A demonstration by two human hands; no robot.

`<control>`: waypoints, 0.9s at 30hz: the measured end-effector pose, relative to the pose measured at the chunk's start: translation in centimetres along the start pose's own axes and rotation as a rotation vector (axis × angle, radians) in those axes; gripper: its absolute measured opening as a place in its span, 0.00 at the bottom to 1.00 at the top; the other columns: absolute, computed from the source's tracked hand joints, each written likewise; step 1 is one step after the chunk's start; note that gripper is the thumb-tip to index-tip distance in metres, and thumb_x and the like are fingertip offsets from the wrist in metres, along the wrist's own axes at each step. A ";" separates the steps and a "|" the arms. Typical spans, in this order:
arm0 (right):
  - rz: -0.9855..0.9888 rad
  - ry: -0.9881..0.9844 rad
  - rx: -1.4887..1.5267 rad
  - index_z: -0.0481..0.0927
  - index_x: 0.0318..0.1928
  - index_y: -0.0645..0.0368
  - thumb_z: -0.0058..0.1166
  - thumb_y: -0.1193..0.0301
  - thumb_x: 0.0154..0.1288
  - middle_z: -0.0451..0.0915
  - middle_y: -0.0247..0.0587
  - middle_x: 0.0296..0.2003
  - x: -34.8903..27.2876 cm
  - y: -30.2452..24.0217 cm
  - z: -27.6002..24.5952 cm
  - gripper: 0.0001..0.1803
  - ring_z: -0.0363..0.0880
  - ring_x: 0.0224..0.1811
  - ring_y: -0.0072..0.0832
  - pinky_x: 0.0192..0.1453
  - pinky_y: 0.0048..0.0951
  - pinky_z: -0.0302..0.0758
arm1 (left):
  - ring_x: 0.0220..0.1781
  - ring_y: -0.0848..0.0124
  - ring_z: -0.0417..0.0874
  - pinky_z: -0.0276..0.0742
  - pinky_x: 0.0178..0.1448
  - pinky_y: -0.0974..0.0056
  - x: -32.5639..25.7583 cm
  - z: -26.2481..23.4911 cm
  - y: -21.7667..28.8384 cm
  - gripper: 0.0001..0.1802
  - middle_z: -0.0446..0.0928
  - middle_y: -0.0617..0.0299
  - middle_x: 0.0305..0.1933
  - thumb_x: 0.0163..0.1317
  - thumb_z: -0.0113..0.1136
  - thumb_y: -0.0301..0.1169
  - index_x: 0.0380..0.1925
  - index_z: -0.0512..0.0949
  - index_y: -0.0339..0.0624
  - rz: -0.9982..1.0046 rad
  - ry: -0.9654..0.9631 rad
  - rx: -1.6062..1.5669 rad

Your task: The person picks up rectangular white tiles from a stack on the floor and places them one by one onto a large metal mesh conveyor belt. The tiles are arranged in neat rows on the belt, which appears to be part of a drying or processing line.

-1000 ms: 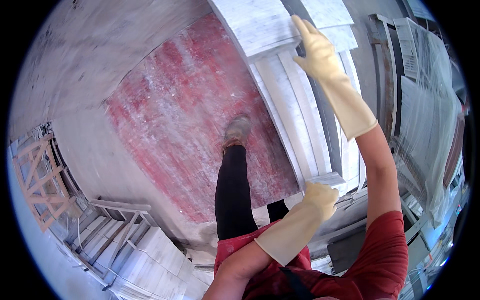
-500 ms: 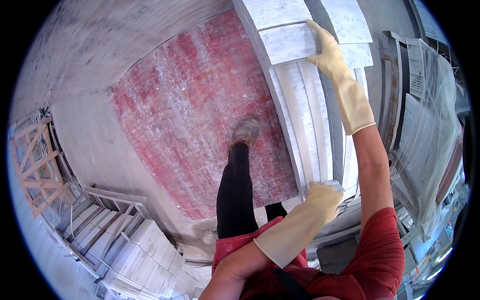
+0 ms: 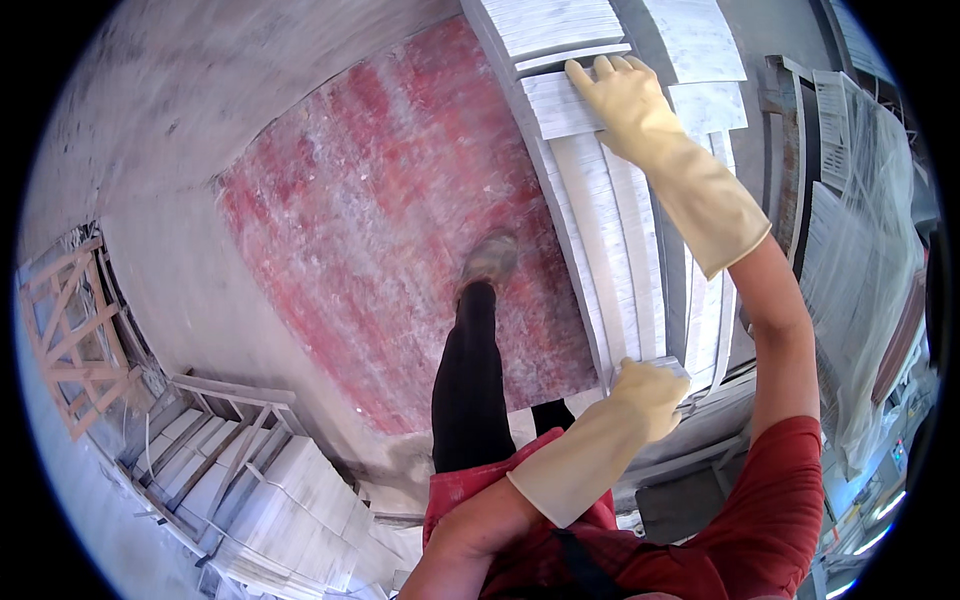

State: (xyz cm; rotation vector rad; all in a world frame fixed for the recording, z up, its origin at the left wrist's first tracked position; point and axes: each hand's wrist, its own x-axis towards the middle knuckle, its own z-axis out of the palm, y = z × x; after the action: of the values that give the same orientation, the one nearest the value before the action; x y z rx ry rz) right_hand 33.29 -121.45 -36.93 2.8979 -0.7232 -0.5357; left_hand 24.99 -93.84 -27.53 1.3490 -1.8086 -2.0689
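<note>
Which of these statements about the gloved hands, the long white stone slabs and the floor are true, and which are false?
1. Both hands wear pale yellow rubber gloves. True.
2. The right hand lies flat on the far end of the long white stone slab. True.
3. The left hand hangs free, touching nothing. False: it grips the slab's near end.
4. The floor patch beside the slabs is green. False: it is red.
5. The wooden crate frame stands at the right. False: at the left.
</note>
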 end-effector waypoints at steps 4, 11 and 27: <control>-0.129 -0.073 -0.014 0.66 0.82 0.50 0.80 0.71 0.55 0.83 0.46 0.61 1.8 0.7 -0.7 0.54 0.86 0.63 0.43 0.65 0.41 0.85 | 0.56 0.53 0.90 0.76 0.61 0.38 -0.1 -0.1 -0.2 0.18 0.89 0.57 0.50 0.68 0.69 0.42 0.53 0.86 0.48 0.015 0.051 -0.029; -0.208 0.069 0.099 0.62 0.84 0.50 0.83 0.69 0.47 0.82 0.50 0.63 3.0 0.2 1.5 0.63 0.87 0.60 0.47 0.64 0.46 0.83 | 0.52 0.51 0.91 0.80 0.52 0.42 0.0 -0.2 -0.5 0.22 0.90 0.55 0.45 0.66 0.70 0.44 0.56 0.85 0.50 0.043 0.133 0.020; -0.168 -0.209 0.553 0.63 0.83 0.50 0.84 0.69 0.40 0.87 0.54 0.53 -14.7 -4.5 6.1 0.66 0.89 0.55 0.53 0.61 0.47 0.85 | 0.57 0.51 0.89 0.77 0.61 0.42 1.7 4.0 0.3 0.20 0.89 0.55 0.53 0.71 0.67 0.48 0.54 0.85 0.48 0.009 -0.152 0.068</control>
State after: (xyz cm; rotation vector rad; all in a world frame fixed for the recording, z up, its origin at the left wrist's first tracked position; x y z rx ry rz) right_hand 20.90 -110.68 -38.85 3.4773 -0.7574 -0.7738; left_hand 21.26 -91.83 -28.58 1.2260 -1.9572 -2.1791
